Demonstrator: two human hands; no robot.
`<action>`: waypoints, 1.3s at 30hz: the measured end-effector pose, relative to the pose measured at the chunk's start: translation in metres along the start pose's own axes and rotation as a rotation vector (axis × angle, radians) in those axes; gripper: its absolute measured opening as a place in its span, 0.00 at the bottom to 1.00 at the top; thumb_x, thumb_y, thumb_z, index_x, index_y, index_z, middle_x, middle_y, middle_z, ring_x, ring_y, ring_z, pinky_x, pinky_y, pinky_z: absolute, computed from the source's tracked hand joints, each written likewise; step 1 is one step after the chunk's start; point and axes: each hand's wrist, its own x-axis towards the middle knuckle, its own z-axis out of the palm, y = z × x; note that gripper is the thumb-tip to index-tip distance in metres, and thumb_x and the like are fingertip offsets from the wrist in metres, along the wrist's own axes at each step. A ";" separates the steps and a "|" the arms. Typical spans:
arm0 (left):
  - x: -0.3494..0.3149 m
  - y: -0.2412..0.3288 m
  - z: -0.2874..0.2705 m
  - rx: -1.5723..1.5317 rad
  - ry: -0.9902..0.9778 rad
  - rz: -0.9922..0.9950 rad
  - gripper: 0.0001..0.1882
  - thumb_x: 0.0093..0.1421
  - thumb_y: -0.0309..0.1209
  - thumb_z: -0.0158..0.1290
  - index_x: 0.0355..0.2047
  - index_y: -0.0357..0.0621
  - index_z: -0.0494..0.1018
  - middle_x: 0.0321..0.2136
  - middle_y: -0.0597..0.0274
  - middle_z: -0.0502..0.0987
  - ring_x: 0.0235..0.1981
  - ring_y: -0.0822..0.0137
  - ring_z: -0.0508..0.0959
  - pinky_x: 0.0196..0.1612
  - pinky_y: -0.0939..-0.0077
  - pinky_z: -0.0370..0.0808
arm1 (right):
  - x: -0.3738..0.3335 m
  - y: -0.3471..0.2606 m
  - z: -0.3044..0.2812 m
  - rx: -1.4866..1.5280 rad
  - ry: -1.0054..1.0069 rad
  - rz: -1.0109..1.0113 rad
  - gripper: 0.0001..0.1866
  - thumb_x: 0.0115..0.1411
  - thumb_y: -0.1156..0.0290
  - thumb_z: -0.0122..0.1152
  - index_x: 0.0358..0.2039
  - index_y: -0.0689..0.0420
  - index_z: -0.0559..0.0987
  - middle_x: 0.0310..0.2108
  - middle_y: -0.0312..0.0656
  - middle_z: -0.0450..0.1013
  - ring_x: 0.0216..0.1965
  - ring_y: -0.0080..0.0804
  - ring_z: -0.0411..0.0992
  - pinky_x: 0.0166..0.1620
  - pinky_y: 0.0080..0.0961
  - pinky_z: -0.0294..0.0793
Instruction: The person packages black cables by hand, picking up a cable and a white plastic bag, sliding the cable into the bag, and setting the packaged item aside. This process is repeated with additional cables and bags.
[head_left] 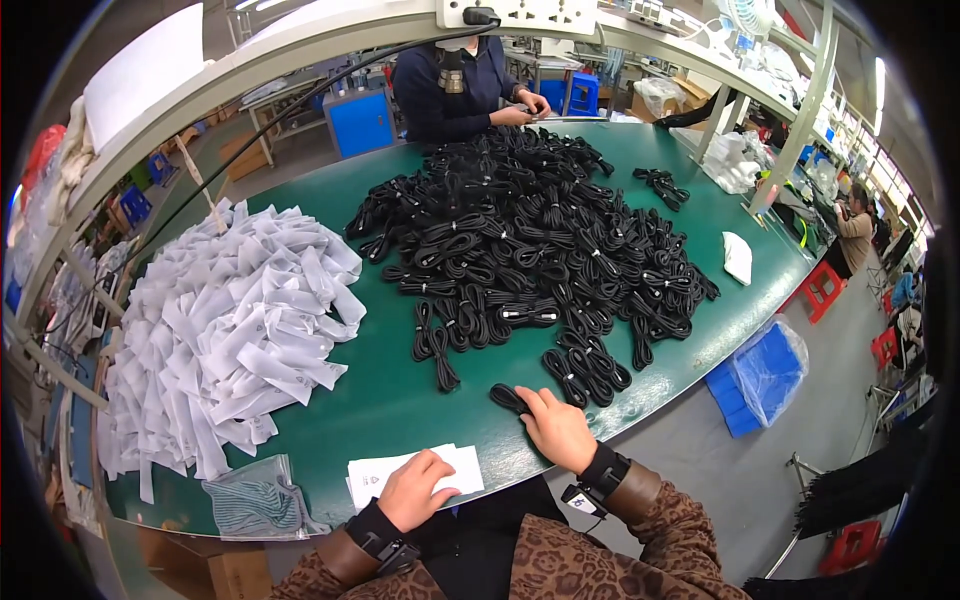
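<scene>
My right hand (560, 430) grips one end of a small coiled black cable (508, 398) at the near side of the green table, thumb and fingers on either side of it. My left hand (412, 492) rests on a stack of white paper slips (463, 468) by the near edge, fingers bent and thumb apart. Ahead of my right hand lies a large pile of tied black cables (540, 240), with a few bundles (590, 370) at its near edge. A heap of white paper wraps or sleeves (230, 330) covers the left side.
A clear bag with blue-grey striped contents (262, 500) lies at the near left edge. Across the green table (400, 400), another person (450, 90) handles something dark. A white piece (737, 258) sits at right; a blue bin with plastic (760, 375) stands below. A shelf frame arches overhead.
</scene>
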 end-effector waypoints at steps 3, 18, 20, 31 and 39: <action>0.000 0.000 0.007 0.075 0.007 0.028 0.10 0.53 0.30 0.63 0.33 0.42 0.74 0.34 0.58 0.72 0.33 0.54 0.77 0.36 0.63 0.75 | -0.003 0.000 -0.003 -0.026 0.006 0.015 0.25 0.59 0.71 0.61 0.57 0.55 0.70 0.36 0.46 0.71 0.31 0.49 0.75 0.31 0.40 0.77; -0.004 -0.010 0.023 0.018 0.093 -0.044 0.10 0.48 0.23 0.64 0.27 0.41 0.72 0.28 0.56 0.72 0.30 0.53 0.75 0.32 0.62 0.72 | -0.005 0.004 0.009 0.001 0.040 0.048 0.24 0.59 0.71 0.59 0.57 0.58 0.69 0.37 0.50 0.71 0.32 0.49 0.77 0.32 0.42 0.78; -0.003 -0.010 0.023 0.008 0.102 -0.051 0.09 0.48 0.22 0.63 0.26 0.41 0.72 0.27 0.56 0.72 0.30 0.53 0.75 0.32 0.62 0.72 | -0.006 0.004 0.009 -0.003 0.037 0.049 0.25 0.59 0.71 0.60 0.57 0.59 0.69 0.37 0.50 0.71 0.31 0.49 0.77 0.32 0.42 0.78; -0.004 -0.010 0.025 0.025 0.174 -0.005 0.06 0.52 0.17 0.58 0.26 0.35 0.71 0.26 0.52 0.71 0.25 0.56 0.74 0.29 0.67 0.71 | -0.006 0.007 0.013 -0.015 0.032 0.059 0.25 0.59 0.70 0.61 0.57 0.59 0.69 0.38 0.50 0.71 0.31 0.50 0.76 0.32 0.42 0.78; -0.008 -0.005 0.018 0.013 0.168 -0.048 0.05 0.52 0.17 0.59 0.27 0.35 0.72 0.26 0.53 0.73 0.25 0.57 0.76 0.29 0.68 0.72 | -0.005 0.006 0.017 -0.009 0.036 0.044 0.25 0.59 0.70 0.60 0.57 0.57 0.69 0.38 0.49 0.71 0.32 0.49 0.76 0.32 0.41 0.77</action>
